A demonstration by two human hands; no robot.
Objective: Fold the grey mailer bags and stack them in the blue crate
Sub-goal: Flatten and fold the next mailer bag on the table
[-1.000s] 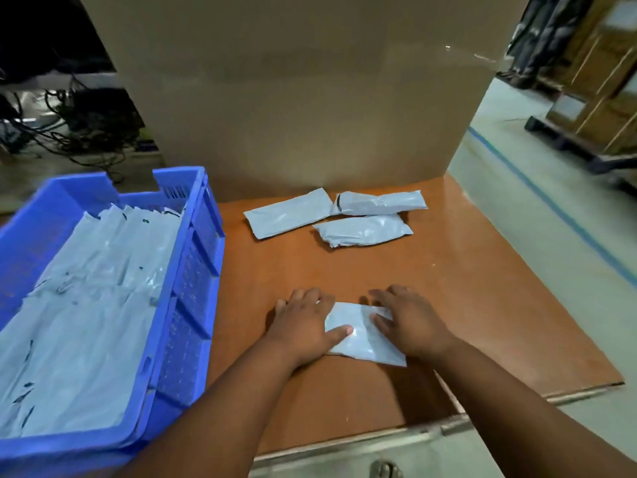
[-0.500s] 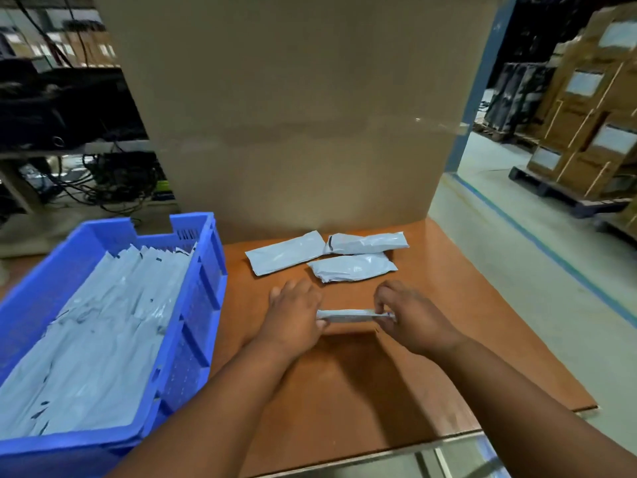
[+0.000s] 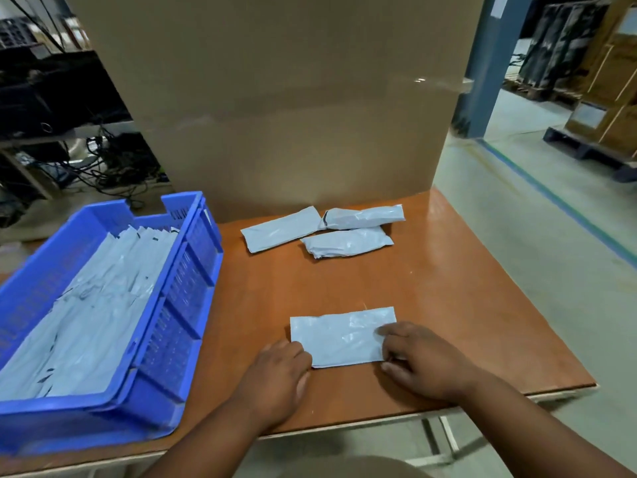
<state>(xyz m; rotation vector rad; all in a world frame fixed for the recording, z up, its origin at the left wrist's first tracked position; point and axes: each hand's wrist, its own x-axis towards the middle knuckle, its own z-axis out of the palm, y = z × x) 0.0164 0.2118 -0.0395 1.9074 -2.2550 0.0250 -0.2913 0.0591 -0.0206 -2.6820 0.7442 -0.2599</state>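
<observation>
Head view looks down on a brown counter (image 3: 431,294), whose near edge is cut off by the person's forearms. The left hand (image 3: 279,377) covers the lower left corner of a grey mailer bag (image 3: 341,334) lying flat near the front of the counter; its fingers curl at that corner, but whether they pinch the bag or only press on it cannot be told. The right hand (image 3: 418,360) grasps the bag's right end, fingers on top and thumb at the lower edge. How many layers the bag is folded into is hard to make out.

Half a second ago the bag stood on edge between the two hands, seen as a thin strip; now it lies flat with its broad face up, and both hands have moved to its near corners.

Counted: one bag under the hands, and three folded bags (image 3: 346,241) lying together near the back of the counter, just in front of a large cardboard box (image 3: 275,98). One blue crate (image 3: 172,326) stands at the left of the counter and holds many overlapping grey bags (image 3: 100,305), too many and too overlapped to count. The crate's left side runs out of view.
</observation>
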